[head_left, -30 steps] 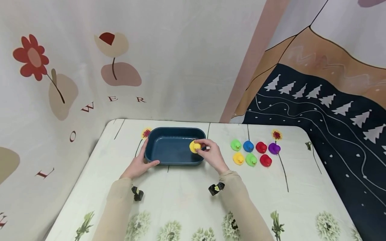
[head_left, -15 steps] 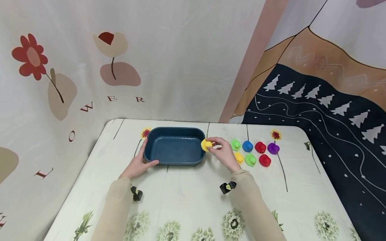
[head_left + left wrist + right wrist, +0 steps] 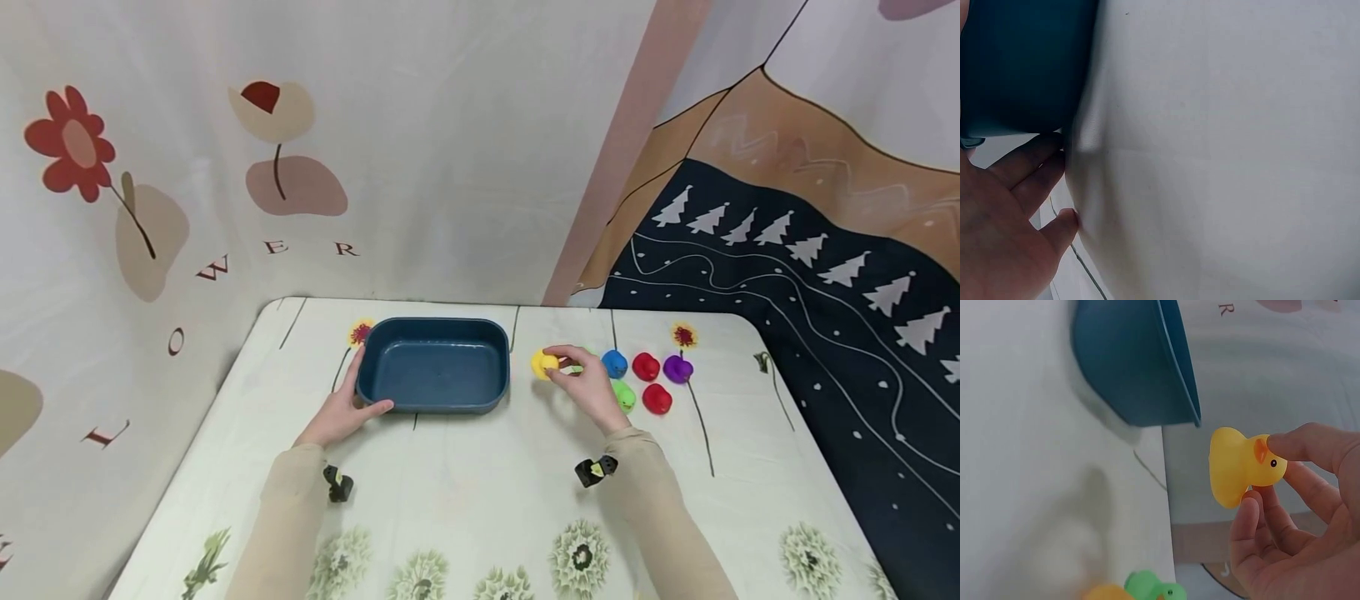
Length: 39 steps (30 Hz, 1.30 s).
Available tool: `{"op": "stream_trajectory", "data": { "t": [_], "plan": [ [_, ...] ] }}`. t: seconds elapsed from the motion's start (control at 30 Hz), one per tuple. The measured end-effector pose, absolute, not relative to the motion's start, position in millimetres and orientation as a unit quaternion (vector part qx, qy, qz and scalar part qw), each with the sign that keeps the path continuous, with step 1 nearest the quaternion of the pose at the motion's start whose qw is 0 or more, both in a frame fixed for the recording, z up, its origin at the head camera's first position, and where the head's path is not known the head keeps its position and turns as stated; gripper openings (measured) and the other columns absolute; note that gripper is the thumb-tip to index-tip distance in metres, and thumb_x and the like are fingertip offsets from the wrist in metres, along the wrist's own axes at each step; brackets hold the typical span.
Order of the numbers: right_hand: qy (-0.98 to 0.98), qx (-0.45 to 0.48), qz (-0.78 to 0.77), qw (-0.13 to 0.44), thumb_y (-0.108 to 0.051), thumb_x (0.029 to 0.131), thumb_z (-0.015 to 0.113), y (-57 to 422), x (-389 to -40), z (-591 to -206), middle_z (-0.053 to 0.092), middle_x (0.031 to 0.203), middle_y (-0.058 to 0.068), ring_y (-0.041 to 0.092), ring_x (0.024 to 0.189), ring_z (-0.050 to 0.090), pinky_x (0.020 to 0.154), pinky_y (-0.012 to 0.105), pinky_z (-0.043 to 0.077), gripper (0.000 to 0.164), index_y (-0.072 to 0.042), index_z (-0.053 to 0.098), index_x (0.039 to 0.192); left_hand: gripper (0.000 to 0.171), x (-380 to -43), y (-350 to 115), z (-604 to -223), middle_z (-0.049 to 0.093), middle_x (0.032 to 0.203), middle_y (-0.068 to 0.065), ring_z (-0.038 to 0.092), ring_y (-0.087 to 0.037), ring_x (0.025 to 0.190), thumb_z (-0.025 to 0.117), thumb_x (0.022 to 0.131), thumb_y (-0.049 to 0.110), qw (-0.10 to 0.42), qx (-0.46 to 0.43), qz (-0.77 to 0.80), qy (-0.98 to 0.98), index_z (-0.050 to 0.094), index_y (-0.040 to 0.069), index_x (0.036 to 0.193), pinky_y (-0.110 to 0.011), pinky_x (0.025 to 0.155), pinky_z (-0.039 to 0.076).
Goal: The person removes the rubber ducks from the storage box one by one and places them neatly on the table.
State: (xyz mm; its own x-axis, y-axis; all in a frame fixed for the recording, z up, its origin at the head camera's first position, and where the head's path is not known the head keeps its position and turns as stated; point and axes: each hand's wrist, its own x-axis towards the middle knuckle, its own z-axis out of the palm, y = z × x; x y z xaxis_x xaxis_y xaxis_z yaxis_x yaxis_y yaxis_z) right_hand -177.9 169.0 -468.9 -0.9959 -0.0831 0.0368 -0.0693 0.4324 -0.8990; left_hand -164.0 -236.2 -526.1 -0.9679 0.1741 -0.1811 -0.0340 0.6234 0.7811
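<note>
A yellow rubber duck (image 3: 541,365) is in my right hand (image 3: 591,385), pinched between thumb and fingers. In the right wrist view this duck (image 3: 1229,467) is above the table, apart from the basin wall (image 3: 1129,369). The dark blue rectangular basin (image 3: 433,407) stands at the back of the table, and nothing lies in it. My left hand (image 3: 339,412) rests at its left front corner, thumb on the front side and straight fingers along the left side. In the left wrist view the left hand (image 3: 1004,231) shows extended fingers touching the basin (image 3: 1029,69).
Right of the basin stand more rubber ducks: blue (image 3: 615,364), green (image 3: 623,396), two red (image 3: 646,367) and purple (image 3: 678,369). Another green duck (image 3: 1147,585) and a yellow one (image 3: 1107,592) are mostly hidden by my right hand. A printed curtain (image 3: 435,167) hangs behind the table.
My right hand has carried the yellow duck out of the basin, over its right rim and rightward toward the other ducks. The left hand and the basin stay in place.
</note>
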Motion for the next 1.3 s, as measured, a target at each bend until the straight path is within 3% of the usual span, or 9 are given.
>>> {"op": "stream_trajectory", "data": {
  "t": [0.77, 1.17, 1.3],
  "plan": [
    [0.868, 0.007, -0.495, 0.023, -0.006, 0.09, 0.068, 223.7, -164.6, -468.4, 0.06, 0.113, 0.016, 0.031, 0.104, 0.053, 0.087, 0.038, 0.046, 0.031, -0.003, 0.066, 0.12, 0.109, -163.9, -239.1, -531.5, 0.005, 0.159, -0.022, 0.025, -0.055, 0.133, 0.073, 0.085, 0.044, 0.119, 0.041, 0.443, 0.888, -0.011, 0.033, 0.154, -0.07, 0.099, 0.028],
    [0.885, 0.011, -0.466, 0.02, -0.006, 0.091, 0.066, 256.2, -155.4, -467.8, 0.058, 0.115, 0.017, 0.031, 0.104, 0.053, 0.081, 0.024, 0.048, 0.032, 0.0, 0.064, 0.122, 0.108, -164.5, -238.7, -531.9, 0.005, 0.159, -0.021, 0.025, -0.055, 0.133, 0.073, 0.085, 0.043, 0.116, 0.043, 0.445, 0.887, -0.012, 0.038, 0.153, -0.07, 0.099, 0.028],
    [0.89, 0.018, -0.455, 0.023, -0.009, 0.091, 0.067, 264.9, -153.9, -468.1, 0.058, 0.117, 0.018, 0.032, 0.105, 0.052, 0.078, 0.028, 0.046, 0.033, -0.001, 0.064, 0.123, 0.108, -164.8, -238.7, -531.7, 0.005, 0.159, -0.021, 0.025, -0.055, 0.133, 0.072, 0.085, 0.043, 0.117, 0.042, 0.444, 0.887, -0.012, 0.038, 0.153, -0.07, 0.099, 0.028]
  ]
}}
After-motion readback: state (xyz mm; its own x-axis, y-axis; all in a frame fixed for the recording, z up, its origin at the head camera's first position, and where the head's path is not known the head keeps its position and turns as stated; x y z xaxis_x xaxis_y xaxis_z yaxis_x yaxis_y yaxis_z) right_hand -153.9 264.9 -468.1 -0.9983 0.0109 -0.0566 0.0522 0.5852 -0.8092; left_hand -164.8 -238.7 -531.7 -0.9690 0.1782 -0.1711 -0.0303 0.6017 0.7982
